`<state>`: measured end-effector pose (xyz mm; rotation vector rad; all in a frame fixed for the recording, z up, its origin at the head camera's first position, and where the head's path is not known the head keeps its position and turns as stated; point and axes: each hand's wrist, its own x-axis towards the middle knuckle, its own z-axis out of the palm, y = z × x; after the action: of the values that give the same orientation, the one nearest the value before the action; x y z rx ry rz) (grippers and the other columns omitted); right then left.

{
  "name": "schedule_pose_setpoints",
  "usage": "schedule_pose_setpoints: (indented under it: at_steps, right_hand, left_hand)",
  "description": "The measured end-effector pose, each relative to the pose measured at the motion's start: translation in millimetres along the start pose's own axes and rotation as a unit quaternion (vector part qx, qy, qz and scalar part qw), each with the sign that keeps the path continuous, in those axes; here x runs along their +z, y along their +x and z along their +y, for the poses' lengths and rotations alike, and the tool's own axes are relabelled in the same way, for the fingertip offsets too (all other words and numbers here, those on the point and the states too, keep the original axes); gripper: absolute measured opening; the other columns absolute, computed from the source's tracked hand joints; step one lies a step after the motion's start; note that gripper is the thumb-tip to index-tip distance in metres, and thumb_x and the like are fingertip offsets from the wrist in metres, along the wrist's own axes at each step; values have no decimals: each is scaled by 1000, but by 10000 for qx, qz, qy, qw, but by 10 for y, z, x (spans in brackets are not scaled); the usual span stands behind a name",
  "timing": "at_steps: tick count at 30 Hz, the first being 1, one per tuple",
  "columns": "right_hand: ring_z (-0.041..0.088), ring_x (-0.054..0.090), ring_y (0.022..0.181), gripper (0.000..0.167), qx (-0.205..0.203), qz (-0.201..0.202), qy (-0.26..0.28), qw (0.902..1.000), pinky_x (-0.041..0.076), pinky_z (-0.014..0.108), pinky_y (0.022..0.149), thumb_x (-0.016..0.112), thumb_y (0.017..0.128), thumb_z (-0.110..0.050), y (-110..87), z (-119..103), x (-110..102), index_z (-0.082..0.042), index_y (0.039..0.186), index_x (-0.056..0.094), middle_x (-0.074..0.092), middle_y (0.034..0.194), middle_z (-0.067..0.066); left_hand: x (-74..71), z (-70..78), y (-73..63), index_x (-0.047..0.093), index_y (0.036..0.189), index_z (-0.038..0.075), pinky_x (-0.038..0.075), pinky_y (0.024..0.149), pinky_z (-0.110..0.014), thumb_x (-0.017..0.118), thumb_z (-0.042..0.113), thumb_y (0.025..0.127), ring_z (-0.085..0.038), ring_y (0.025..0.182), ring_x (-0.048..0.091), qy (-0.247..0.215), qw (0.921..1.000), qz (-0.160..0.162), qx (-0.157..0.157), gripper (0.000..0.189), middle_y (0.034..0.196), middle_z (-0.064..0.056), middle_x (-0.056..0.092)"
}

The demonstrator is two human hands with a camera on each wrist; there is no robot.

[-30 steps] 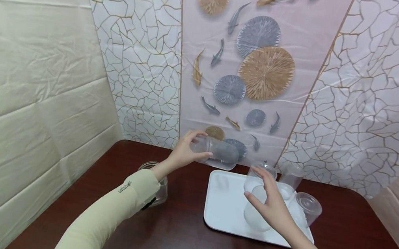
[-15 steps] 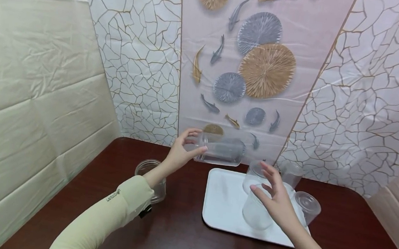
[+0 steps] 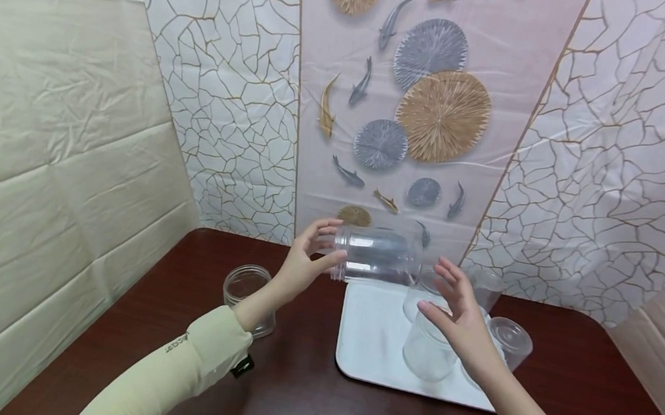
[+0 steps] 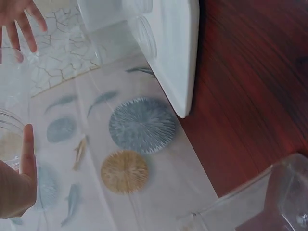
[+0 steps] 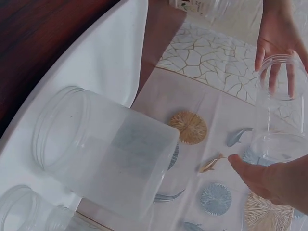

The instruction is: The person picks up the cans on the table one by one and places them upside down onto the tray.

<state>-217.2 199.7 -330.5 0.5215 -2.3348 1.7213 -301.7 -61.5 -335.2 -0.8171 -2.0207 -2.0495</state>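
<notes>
Level in the air, a clear plastic jar (image 3: 384,255) lies on its side in the head view, its base pointing right. My left hand (image 3: 304,264) grips it at the threaded mouth, thumb in front and fingers behind. Close to the base, my right hand (image 3: 464,328) is raised with thumb and fingers apart, holding nothing; a small gap shows between them. Below the right hand, a hazy jar (image 3: 429,354) stands mouth down on the white tray (image 3: 365,342). The right wrist view shows the held jar (image 5: 281,115) between both hands.
More clear jars, including one jar (image 3: 511,338) at the right, stand on or by the tray, partly hidden by the right arm. Another open jar (image 3: 247,286) stands on the dark table (image 3: 288,375) behind the left forearm. A patterned cloth (image 3: 354,91) hangs behind.
The held jar has turned from tilted to level and shifted right, nearer the right hand. My right hand has moved slightly right, its fingers still apart.
</notes>
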Motion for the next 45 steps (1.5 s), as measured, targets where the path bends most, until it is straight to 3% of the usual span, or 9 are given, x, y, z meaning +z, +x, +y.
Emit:
schedule_pose_setpoints:
  at_steps: [8,21,29,40,45]
  right_hand:
    - [42,24,136,72,25,-145,372,9992,44,9,87,55,93,-6,27,-91,0,-27,149,16,23,149,6]
    - [50,25,134,74,-171,-611,213,9978,46,15,86,57,91,-2,46,-152,-40,-21,150,16,19,152,18]
    - [57,22,132,78,-197,-960,78,9952,50,31,90,61,88,-2,37,-149,-50,-24,149,19,16,153,19]
    - [59,17,132,77,-221,-1250,344,9913,51,24,85,61,88,0,15,-124,-43,-23,149,21,11,154,21]
    - [49,32,129,75,-215,-1226,270,9919,53,25,82,62,87,-1,24,-122,-36,-20,148,23,19,149,21]
  left_hand:
    - [40,32,-121,43,134,7,57,74,-36,67,21,83,-32,114,54,-192,9998,-68,-56,57,133,-19,45]
    - [64,49,-283,43,133,8,57,74,-35,71,33,82,-26,111,55,-397,9988,-278,-75,63,136,-22,44]
    - [67,57,-368,43,133,5,56,75,-33,72,38,81,-24,108,56,-380,9986,-365,13,68,132,-24,46]
    - [60,41,-430,43,133,4,54,79,-28,70,44,81,-29,111,55,-229,9989,-380,176,70,132,-25,47]
    - [65,39,-433,43,132,4,54,78,-29,71,45,81,-27,109,55,-248,9988,-379,168,72,132,-26,47]
